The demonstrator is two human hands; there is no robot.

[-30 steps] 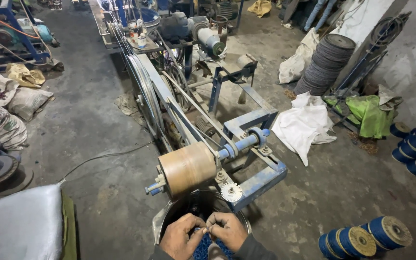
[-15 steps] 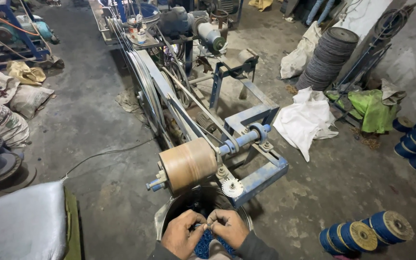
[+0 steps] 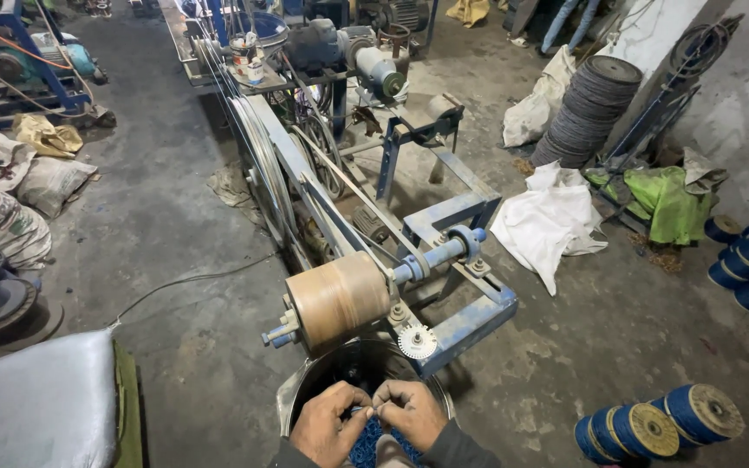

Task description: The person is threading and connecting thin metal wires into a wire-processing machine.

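From the head view, our left hand [image 3: 329, 425] and right hand [image 3: 409, 414] pinched a thin strand [image 3: 369, 413] with closed fingers, just below the brown spool [image 3: 338, 299], over the metal drum [image 3: 301, 400]. We judged the nearby toothed gear [image 3: 417, 341] could snag it.

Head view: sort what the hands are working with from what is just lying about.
In hand:
left hand and right hand, pinching something thin over the metal drum
brown spool just beyond

Lying about:
white sack
blue spools
stacked discs
green cloth
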